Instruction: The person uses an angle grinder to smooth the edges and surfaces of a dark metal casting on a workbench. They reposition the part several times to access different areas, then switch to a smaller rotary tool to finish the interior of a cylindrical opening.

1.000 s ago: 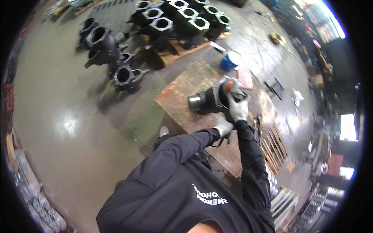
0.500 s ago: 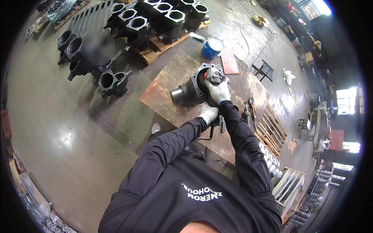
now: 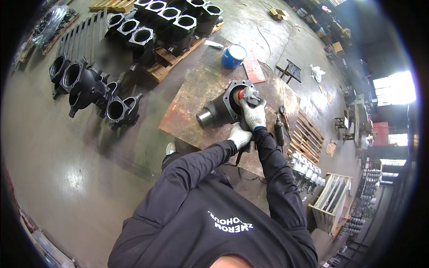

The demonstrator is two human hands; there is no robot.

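Note:
A black cast metal housing (image 3: 220,108) lies on its side on the worktable (image 3: 187,100), its bare steel end to the left. Its wide flanged mouth faces right. At that mouth is the grey head of an angle grinder (image 3: 251,95), with a red part showing just inside the opening. My right hand (image 3: 255,116), in a pale knit glove, grips the grinder close behind its head. Lower down, my gloved left hand (image 3: 240,136) closes round the grinder's rear body. A cord runs off below it. The grinder's disc is hidden inside the housing.
A blue bucket (image 3: 233,56) and a red sheet (image 3: 254,68) sit at the table's far side. Another hand tool (image 3: 279,131) lies right of my arm. Several black housings (image 3: 143,36) fill a pallet at far left; others stand on the floor. A black stool (image 3: 292,70) stands beyond.
The view has shifted, so the table and pallet appear moved a little. The grinder's head has turned slightly at the housing's mouth; both hands keep their hold.

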